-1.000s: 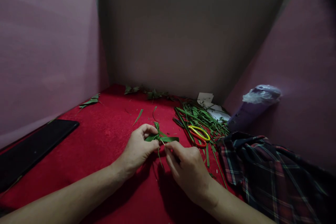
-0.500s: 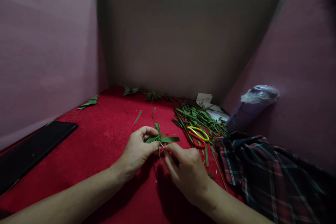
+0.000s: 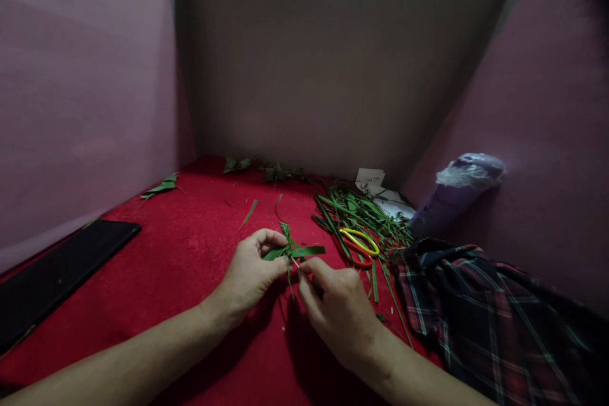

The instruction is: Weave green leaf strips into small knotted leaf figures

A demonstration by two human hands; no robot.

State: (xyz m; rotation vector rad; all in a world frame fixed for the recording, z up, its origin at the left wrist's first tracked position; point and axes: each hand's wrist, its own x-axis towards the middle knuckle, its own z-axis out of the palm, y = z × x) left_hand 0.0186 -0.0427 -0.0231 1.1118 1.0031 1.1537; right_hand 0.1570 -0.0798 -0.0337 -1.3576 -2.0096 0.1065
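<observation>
Between the thumb and fingers of my left hand [image 3: 252,264] is a small piece of folded green leaf blades [image 3: 307,252], with strips sticking out to the right, upward and left. A thin strand hangs down below it. My right hand [image 3: 335,295] is closed in a pinch on a pale thin stem [image 3: 295,261] that comes out of the folded piece. The tips of the right fingers lie just right of the left thumb. Part of the leaf piece is hidden behind the left fingers.
Scissors with yellow and red handles [image 3: 359,242] lie beside a heap of grass blades [image 3: 366,212]. A plaid cloth [image 3: 495,317] is at right, near a purple plastic-topped container [image 3: 442,200]. A black flat object [image 3: 61,273] lies left on the red surface [image 3: 190,254]. Folded leaf pieces [image 3: 164,186] lie behind.
Almost nothing differs. My right fingertips have shifted very slightly to the right with the stem, and the right-pointing leaf strip has tilted up a little.
</observation>
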